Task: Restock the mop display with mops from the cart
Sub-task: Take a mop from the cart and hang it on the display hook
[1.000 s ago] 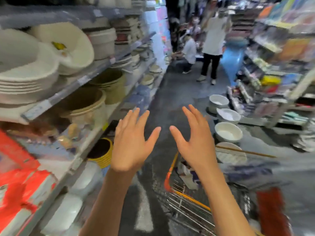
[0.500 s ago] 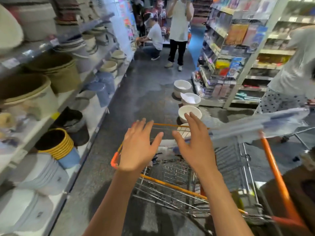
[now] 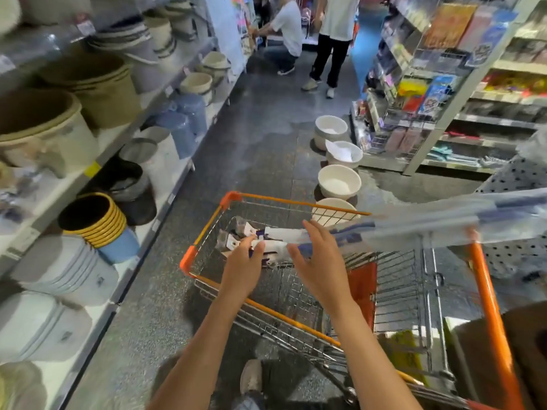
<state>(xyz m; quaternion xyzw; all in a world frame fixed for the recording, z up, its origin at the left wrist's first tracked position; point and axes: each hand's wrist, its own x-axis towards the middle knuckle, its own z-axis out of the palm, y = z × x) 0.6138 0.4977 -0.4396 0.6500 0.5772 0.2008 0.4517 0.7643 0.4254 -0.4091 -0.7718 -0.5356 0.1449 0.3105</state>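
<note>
Both hands over the cart, reaching for the wrapped mops.

The plastic-wrapped mops (image 3: 399,229) lie across the shopping cart (image 3: 204,232), long axis running left to right, heads at the far left corner. The left hand (image 3: 241,266) touches the white head end, fingers relaxed and straight; the right hand (image 3: 319,255) hovers spread wide just near of the shafts. Neither grips anything yet; the left looks nearer.
</note>
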